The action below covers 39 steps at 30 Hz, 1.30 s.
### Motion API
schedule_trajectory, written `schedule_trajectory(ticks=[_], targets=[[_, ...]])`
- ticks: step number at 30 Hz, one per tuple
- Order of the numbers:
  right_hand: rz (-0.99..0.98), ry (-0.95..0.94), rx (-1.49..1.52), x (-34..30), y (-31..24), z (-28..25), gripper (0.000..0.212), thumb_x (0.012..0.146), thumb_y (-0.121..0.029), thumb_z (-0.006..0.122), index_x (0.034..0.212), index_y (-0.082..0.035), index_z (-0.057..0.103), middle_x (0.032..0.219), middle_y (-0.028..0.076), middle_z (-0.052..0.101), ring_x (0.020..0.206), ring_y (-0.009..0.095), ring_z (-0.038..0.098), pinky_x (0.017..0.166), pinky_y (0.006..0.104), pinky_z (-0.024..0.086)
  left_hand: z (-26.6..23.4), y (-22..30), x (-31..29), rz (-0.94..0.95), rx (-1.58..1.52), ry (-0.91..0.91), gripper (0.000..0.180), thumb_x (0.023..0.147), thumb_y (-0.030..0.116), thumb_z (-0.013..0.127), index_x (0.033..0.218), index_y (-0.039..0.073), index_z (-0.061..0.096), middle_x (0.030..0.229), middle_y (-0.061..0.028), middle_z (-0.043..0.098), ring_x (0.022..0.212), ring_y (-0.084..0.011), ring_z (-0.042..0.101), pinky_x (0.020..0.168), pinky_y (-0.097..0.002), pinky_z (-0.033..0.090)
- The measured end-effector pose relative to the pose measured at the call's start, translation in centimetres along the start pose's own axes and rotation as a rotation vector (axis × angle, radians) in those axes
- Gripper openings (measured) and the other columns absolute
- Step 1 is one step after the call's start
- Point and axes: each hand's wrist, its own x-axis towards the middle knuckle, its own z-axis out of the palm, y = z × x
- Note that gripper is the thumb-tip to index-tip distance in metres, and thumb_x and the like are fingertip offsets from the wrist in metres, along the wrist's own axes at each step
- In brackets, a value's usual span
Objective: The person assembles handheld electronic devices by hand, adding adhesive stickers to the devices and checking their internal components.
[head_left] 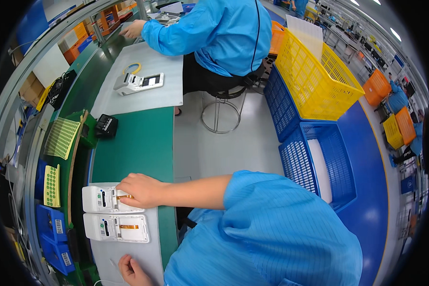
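Two white plastic device housings lie side by side on a pale mat (150, 252) at the left. My right hand (143, 190) reaches over the far housing (91, 200). Its fingers are bent together at an orange flat ribbon cable (124, 196) inside; the exact fingertip contact is partly hidden. In the near housing (94, 229), another orange ribbon cable (129, 227) lies across the white recess, untouched. At the bottom, my left hand (134, 272) rests on the mat, fingers loosely curled and thumb apart, with nothing visible in it. A small clear strip (113, 263) lies beside it.
Sticker sheets (62, 138) and blue bins (52, 224) line the bench's left side. A black box (106, 126) sits farther along. Beyond, a co-worker (214, 38) sits near another white device (140, 83) and yellow tape roll (132, 68). Yellow (314, 86) and blue crates (298, 162) stand right.
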Motion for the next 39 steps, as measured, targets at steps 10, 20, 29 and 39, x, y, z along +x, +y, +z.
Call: schedule_trajectory(ticks=[10, 20, 29, 39], targets=[[0.006, -0.006, -0.039, -0.3, -0.5, 0.0, 0.037, 0.086, -0.031, 0.051, 0.104, 0.001, 0.056, 0.097, 0.017, 0.059, 0.090, 0.032, 0.052, 0.082, 0.0417, 0.042, -0.3, -0.9, -0.1, 0.026, -0.044, -0.010, 0.018, 0.084, 0.008, 0.056, 0.096, -0.003, 0.061, 0.097, -0.0117, 0.060, 0.089, -0.0205, 0.054, 0.084, -0.0318, 0.042], [-0.040, 0.096, -0.016, -0.3, -0.2, 0.6, 0.035, 0.084, -0.030, 0.052, 0.096, 0.002, 0.059, 0.088, 0.017, 0.057, 0.086, 0.032, 0.052, 0.078, 0.0421, 0.043, -0.2, -1.1, -0.1, 0.019, -0.086, -0.010, 0.017, 0.084, 0.006, 0.054, 0.096, -0.004, 0.060, 0.096, -0.0105, 0.060, 0.089, -0.0187, 0.053, 0.085, -0.0305, 0.042], [-0.033, 0.103, -0.013, -0.2, 0.1, 0.8, 0.035, 0.083, -0.031, 0.053, 0.095, 0.000, 0.060, 0.087, 0.016, 0.058, 0.087, 0.031, 0.052, 0.078, 0.0419, 0.043, -0.1, -1.1, 0.0, 0.021, -0.067, -0.010, 0.017, 0.085, 0.006, 0.055, 0.098, -0.004, 0.060, 0.097, -0.0110, 0.060, 0.090, -0.0196, 0.053, 0.086, -0.0311, 0.042], [0.022, -0.016, -0.026, -0.1, 0.0, 0.3, 0.037, 0.085, -0.031, 0.053, 0.104, 0.000, 0.056, 0.097, 0.015, 0.058, 0.090, 0.030, 0.051, 0.080, 0.0417, 0.041, 0.5, -1.0, 0.0, 0.004, 0.024, 0.062, 0.018, 0.086, 0.008, 0.054, 0.097, -0.005, 0.060, 0.099, -0.0131, 0.060, 0.089, -0.0214, 0.053, 0.084, -0.0324, 0.043]])
